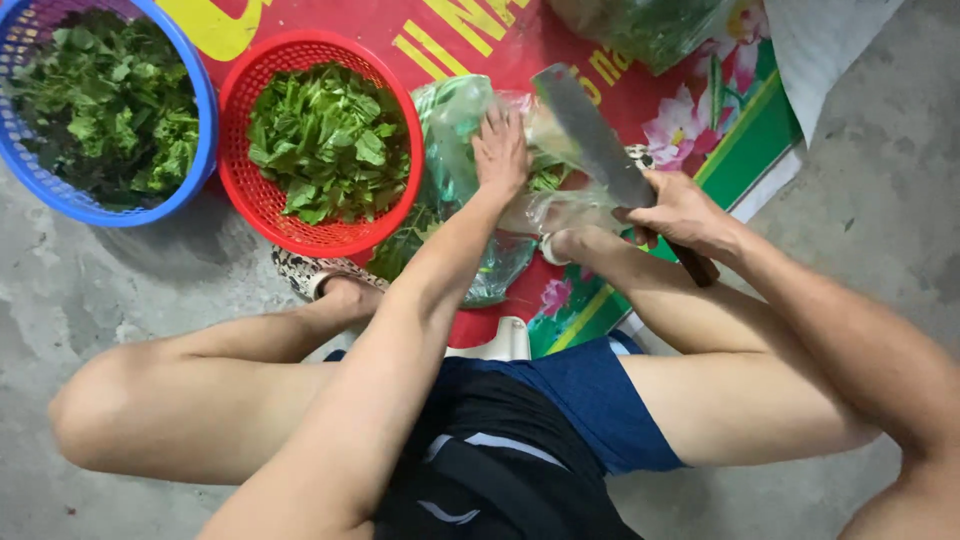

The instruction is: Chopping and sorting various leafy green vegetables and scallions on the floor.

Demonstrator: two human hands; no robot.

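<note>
The right hand (680, 208) is closed around a cleaver (590, 135); the left hand (500, 150) lies flat and open on the plastic bag of greens (460, 130). The blade stands just beside those fingers, so a slip on the slick plastic could cut them.

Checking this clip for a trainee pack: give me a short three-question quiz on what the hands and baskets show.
1. True or false: the right hand holds a cleaver by its handle.
2. What does the left hand press on? A) the red basket B) a clear plastic bag of greens C) the blue basket
3. Fill in: both baskets hold chopped green ____.

Key:
1. True.
2. B; the palm lies flat on the bag, beside the red basket.
3. Leaves.
</note>
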